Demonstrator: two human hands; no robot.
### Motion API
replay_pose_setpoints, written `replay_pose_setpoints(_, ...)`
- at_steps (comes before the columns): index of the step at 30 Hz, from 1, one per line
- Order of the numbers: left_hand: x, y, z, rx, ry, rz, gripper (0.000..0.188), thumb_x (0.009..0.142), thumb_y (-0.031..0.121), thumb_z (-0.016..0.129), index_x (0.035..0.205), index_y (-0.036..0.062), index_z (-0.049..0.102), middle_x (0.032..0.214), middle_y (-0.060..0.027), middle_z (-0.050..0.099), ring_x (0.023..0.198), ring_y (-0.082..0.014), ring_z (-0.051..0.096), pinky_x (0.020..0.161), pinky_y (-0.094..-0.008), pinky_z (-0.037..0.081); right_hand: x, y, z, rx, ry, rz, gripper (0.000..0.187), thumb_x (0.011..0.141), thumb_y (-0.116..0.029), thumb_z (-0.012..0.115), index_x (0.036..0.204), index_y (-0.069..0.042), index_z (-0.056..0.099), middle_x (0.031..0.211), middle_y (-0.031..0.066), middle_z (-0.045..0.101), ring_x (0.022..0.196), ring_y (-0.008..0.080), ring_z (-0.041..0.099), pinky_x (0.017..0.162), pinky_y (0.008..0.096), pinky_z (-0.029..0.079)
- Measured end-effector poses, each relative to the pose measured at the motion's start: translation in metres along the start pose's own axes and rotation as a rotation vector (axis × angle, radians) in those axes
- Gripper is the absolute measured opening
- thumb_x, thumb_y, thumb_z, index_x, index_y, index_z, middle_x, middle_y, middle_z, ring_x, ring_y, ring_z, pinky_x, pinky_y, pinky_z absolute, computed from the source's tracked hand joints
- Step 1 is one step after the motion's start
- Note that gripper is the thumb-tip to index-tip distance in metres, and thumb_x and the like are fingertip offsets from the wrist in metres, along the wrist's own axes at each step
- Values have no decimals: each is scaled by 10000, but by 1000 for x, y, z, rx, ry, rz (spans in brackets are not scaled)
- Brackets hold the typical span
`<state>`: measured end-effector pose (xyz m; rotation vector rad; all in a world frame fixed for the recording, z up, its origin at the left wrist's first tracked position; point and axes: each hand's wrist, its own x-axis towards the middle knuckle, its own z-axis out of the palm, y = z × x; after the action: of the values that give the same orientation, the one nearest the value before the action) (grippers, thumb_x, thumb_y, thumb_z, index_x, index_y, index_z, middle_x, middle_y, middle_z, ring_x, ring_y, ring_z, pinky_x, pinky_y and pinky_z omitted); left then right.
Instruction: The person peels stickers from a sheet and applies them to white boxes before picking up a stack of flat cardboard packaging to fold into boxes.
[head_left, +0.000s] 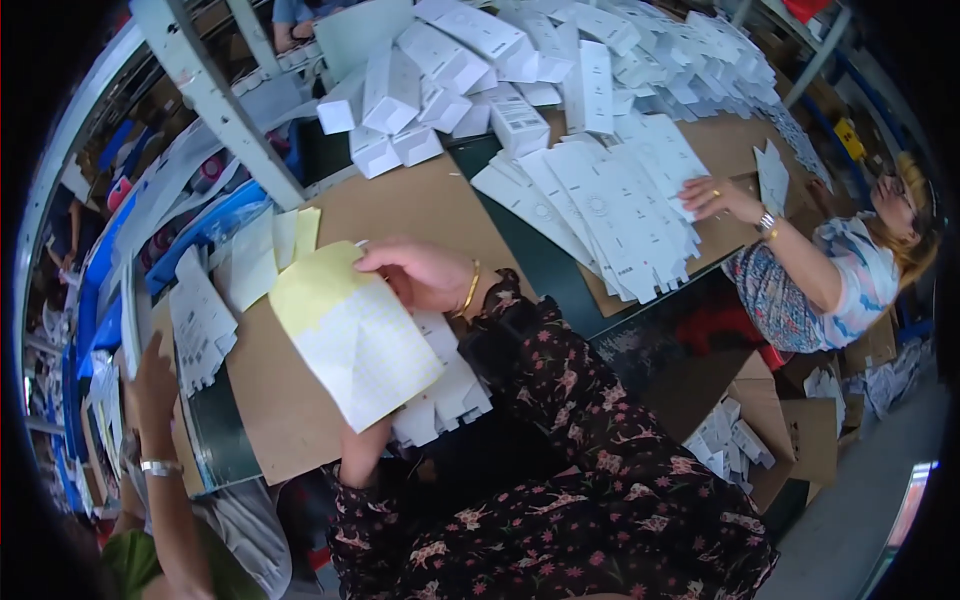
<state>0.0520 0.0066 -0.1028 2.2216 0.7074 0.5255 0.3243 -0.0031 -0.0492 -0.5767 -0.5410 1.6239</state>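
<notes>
While the dark green table point(225, 430) takes up most of the view, its far side sits under a big heap of white boxes point(480, 45), closed ones at the left, more piled off to the right. Brown cardboard sheet point(270, 385) lies flat on the near left part. Co-worker on the right point(850, 265) stands at the table edge, one hand on a fan of flat white cartons point(610, 210); co-worker on the left point(185, 520) has an arm up near a smaller batch of flat cartons point(200, 315). Open cardboard box point(765, 430) at lower right, small white boxes inside. Yellow-and-white sheet point(365, 345) is held above the near part of the table, tilted, yellow toward the far end, white toward the person. Below its right edge, a bunch of printed white cartons point(440, 405), partly covered. Right hand point(420, 272) is nearly closed, thumb on top of the sheet's far right edge, fingers curled under. Left hand point(367, 445) is mostly behind the sheet's near end; can't tell how open, or what it has. Smallest: gold bracelet point(472, 286), right wrist.
</notes>
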Motion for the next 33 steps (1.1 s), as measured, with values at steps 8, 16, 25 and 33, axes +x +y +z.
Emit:
replay_pose_setpoints(8, 43, 25, -69, -1497, 129, -291, 452, 1094, 296, 470, 1385, -47, 521, 1291, -130, 648, 1174, -197, 622, 1046, -388, 490, -13, -11, 14, -124, 87, -59, 253, 968, -149, 633, 1161, 11, 669, 1065, 86, 725, 992, 167, 693, 926, 331, 546)
replay_pose_setpoints(16, 32, 59, -81, -1080, 230, -332, 355, 929, 0, 720, 1263, -50, 610, 1206, -120, 712, 1071, -163, 683, 961, -326, 545, -13, -11, 41, -477, -4, 116, 225, 985, -189, 677, 1087, 12, 671, 891, 37, 710, 729, 80, 675, 600, 211, 535)
replay_pose_setpoints(25, 40, 60, -80, -1120, 340, -303, 351, 904, -70, 682, 1246, -50, 609, 1186, -124, 710, 1061, -183, 694, 948, -347, 556, -8, 10, 40, -947, 188, -517, 194, 955, -49, 723, 1117, 23, 643, 975, 38, 704, 910, 89, 661, 840, 251, 550)
replay_pose_setpoints(33, 40, 67, -82, -1189, 282, -326, 464, 893, -6, 633, 1340, -64, 522, 1253, -157, 671, 1091, -242, 689, 963, -374, 546, -8, 8, 40, -942, 63, -481, 180, 958, -17, 706, 1127, 35, 673, 1019, 60, 714, 973, 126, 672, 915, 276, 544)
